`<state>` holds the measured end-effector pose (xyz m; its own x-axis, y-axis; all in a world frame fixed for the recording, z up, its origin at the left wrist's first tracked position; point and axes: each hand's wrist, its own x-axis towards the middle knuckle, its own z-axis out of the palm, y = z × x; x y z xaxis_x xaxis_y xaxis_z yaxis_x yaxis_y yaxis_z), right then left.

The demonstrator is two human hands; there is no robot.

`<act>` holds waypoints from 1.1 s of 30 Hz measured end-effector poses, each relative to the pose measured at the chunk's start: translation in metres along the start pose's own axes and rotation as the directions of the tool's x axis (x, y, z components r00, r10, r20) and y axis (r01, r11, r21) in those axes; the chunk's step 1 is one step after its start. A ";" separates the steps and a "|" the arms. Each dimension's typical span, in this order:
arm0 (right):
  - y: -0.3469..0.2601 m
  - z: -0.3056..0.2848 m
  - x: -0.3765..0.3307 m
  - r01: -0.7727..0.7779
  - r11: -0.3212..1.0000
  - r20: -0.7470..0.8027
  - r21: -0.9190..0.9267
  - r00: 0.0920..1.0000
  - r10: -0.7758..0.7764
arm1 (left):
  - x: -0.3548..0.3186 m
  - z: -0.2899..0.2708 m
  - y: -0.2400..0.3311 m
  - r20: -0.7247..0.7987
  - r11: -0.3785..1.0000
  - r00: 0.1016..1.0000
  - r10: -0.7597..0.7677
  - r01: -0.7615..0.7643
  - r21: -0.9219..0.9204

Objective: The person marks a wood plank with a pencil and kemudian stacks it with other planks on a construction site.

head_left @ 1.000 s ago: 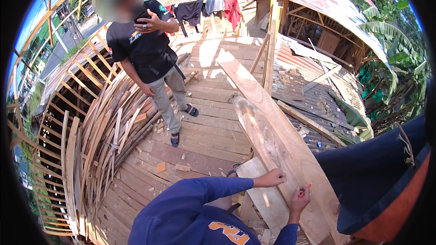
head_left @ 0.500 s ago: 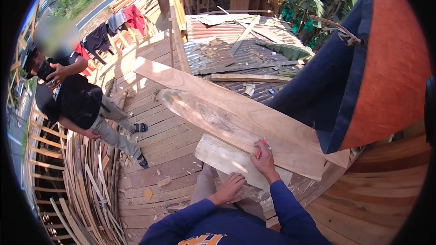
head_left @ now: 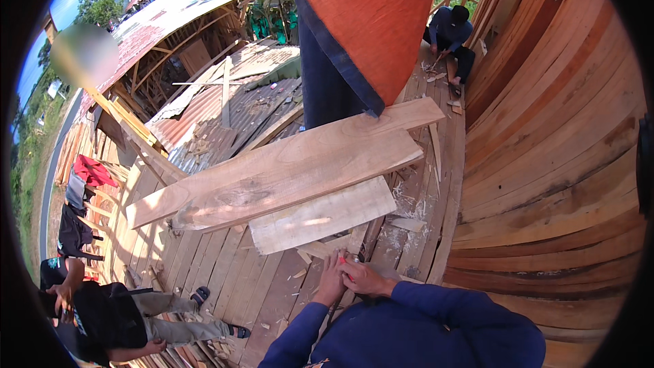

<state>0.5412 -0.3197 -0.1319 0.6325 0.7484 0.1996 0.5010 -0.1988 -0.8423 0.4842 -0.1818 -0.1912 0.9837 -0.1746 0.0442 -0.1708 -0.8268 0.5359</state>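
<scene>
My two hands meet close in front of my body, just short of the stacked boards. In the fingers of my right hand (head_left: 366, 278) is a slim red pencil (head_left: 345, 267), only partly visible. My left hand (head_left: 331, 281) touches it from the other side with its fingers drawn together; what they hold, if anything, is hidden. Beyond my hands lies a pale flat board (head_left: 320, 217). Past that rests a long brown wooden plank (head_left: 286, 167), with another plank edge showing along it.
An orange and dark-blue tarp (head_left: 368, 20) hangs behind the planks. A curved plank wall (head_left: 545, 184) rises on the right. One person (head_left: 112, 313) stands at left; another (head_left: 449, 34) crouches at far right. Shavings (head_left: 412, 197) and offcuts litter the plank floor (head_left: 272, 286).
My view has swung to the right, bringing the plank wall and the crouching person in. My right hand has left the plank with the pencil and come together with my left.
</scene>
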 end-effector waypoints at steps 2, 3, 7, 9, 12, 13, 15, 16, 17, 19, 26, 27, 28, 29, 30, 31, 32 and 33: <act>-0.019 0.013 -0.022 -0.053 0.997 -0.041 -0.057 0.998 0.051 | -0.008 0.002 -0.001 -0.006 0.998 0.999 0.032 -0.032 0.053; -0.023 0.024 -0.034 -0.014 0.998 -0.083 -0.058 0.997 0.009 | -0.016 0.008 -0.002 -0.027 0.998 0.999 0.037 -0.035 0.051; -0.067 0.047 -0.060 0.170 0.976 -0.093 -0.139 0.978 -0.184 | -0.048 0.005 0.013 -0.029 1.000 0.999 -0.028 0.028 0.013; -0.082 0.041 -0.065 0.215 0.960 -0.073 -0.180 0.970 -0.231 | -0.072 0.004 0.025 -0.161 0.999 0.986 0.040 -0.037 0.018; -0.080 0.002 -0.050 0.126 0.963 -0.212 -0.237 0.961 -0.178 | -0.089 -0.030 0.067 0.126 0.981 0.981 -0.144 0.158 -0.111; -0.084 -0.021 -0.039 0.073 0.970 -0.269 -0.234 0.954 -0.136 | -0.100 -0.030 0.071 -0.032 0.982 0.998 -0.047 0.041 -0.184; -0.099 -0.074 -0.005 0.107 0.911 -0.383 -0.397 0.883 -0.270 | -0.117 -0.037 0.084 -0.021 0.965 0.995 -0.093 0.085 -0.246; -0.098 -0.104 0.008 0.056 0.917 -0.425 -0.396 0.874 -0.237 | -0.122 -0.042 0.090 -0.012 0.956 0.994 -0.108 0.100 -0.275; -0.097 -0.131 0.025 0.031 0.922 -0.495 -0.387 0.836 -0.236 | -0.130 -0.045 0.093 -0.014 0.957 0.996 -0.090 0.082 -0.279; -0.102 -0.202 0.057 -0.039 0.899 -0.560 -0.437 0.794 -0.238 | -0.140 -0.054 0.108 -0.035 0.956 0.999 -0.041 0.029 -0.291; -0.164 -0.396 0.137 -0.285 0.760 -0.665 -0.585 0.704 -0.248 | -0.173 -0.079 0.140 -0.045 0.929 0.997 -0.062 0.041 -0.367; -0.168 -0.405 0.139 -0.252 0.779 -0.638 -0.574 0.734 -0.233 | -0.174 -0.080 0.140 -0.061 0.935 0.997 -0.044 0.020 -0.354; -0.169 -0.411 0.140 -0.265 0.770 -0.631 -0.580 0.744 -0.220 | -0.176 -0.080 0.138 -0.076 0.940 0.997 -0.024 -0.003 -0.342; -0.170 -0.416 0.139 -0.267 0.766 -0.599 -0.585 0.779 -0.187 | -0.177 -0.080 0.137 -0.094 0.944 0.996 -0.004 -0.027 -0.330; -0.170 -0.421 0.139 -0.269 0.761 -0.566 -0.591 0.811 -0.152 | -0.179 -0.080 0.137 -0.102 0.946 0.995 -0.004 -0.029 -0.322; -0.169 -0.423 0.138 -0.253 0.757 -0.556 -0.603 0.813 -0.171 | -0.180 -0.079 0.137 -0.110 0.948 0.994 -0.003 -0.032 -0.316; -0.166 -0.423 0.134 -0.237 0.755 -0.550 -0.611 0.813 -0.191 | -0.180 -0.080 0.137 -0.117 0.952 0.993 0.000 -0.036 -0.305; -0.164 -0.422 0.131 -0.221 0.753 -0.545 -0.619 0.812 -0.210 | -0.181 -0.083 0.138 -0.091 0.953 0.996 -0.017 -0.012 -0.303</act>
<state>0.7916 -0.4563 0.2437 0.7302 0.3047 0.6115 0.6036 -0.7071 -0.3684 0.2873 -0.2201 -0.0556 0.9875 -0.1110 0.1121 -0.1571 -0.6236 0.7658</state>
